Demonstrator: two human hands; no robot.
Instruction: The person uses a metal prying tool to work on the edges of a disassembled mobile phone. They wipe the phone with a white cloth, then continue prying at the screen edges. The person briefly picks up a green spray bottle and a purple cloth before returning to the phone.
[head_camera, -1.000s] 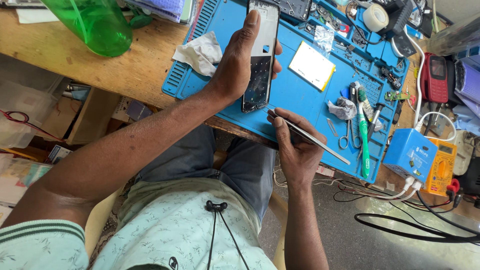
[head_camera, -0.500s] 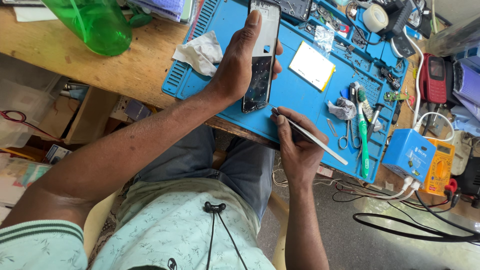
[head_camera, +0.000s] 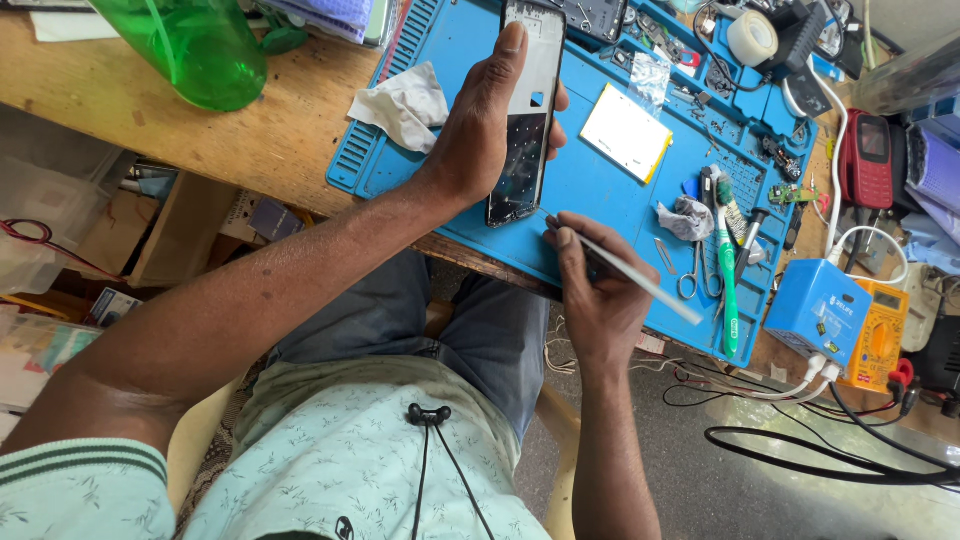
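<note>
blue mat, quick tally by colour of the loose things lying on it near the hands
White: 2, crumpled tissue and flat white rectangle
Green: 1, toothbrush
Silver: 2, scissors and tweezers
Grey: 1, wadded cloth
Total: 6, all on the blue mat; small parts in the tray slots are too small to count.

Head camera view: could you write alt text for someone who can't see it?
Seen from above, a seated person's left hand holds an opened phone over a blue work mat, while the right hand grips a thin metal tool near its lower edge. Scissors, a green toothbrush and small parts lie on the mat.
</note>
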